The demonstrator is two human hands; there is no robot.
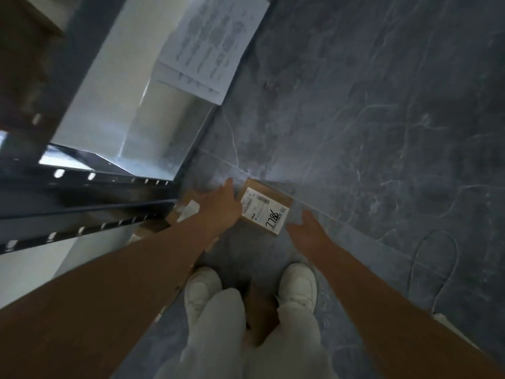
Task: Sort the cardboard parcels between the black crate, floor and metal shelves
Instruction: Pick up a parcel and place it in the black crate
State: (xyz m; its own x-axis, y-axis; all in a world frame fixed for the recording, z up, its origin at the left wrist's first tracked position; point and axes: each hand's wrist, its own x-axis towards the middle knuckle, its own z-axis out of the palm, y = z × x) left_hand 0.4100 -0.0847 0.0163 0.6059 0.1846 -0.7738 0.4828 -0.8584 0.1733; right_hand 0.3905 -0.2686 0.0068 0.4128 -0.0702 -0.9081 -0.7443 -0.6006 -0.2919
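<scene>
- A parcel (263, 207) is lying flat on the floor (369, 105), label up, just off the front corner of the shelves (90, 203).
- The left grip (222, 205) is resting against the parcel's left edge, with one finger stretching straight along it. Blur is hiding the other fingers, so I cannot tell whether it is holding the parcel.
- The right grip (308, 228) is hovering just beside the parcel's near right corner, fingers spread and loose, holding nothing.
- A second parcel (188, 207) is lying under the left forearm, tucked against the foot of the shelves and near the first parcel's left edge.
- A third parcel (261, 310) is sitting between the white shoes (297, 283), nearer the person than the first.
- A paper sheet (210, 42) is lying on a shelf, its corner overhanging the front edge.
- Bare dark floor is stretching away to the right of the parcel and beyond it.
- A thin cable (442, 258) is looping across the floor at the far right, well apart from the parcel.
</scene>
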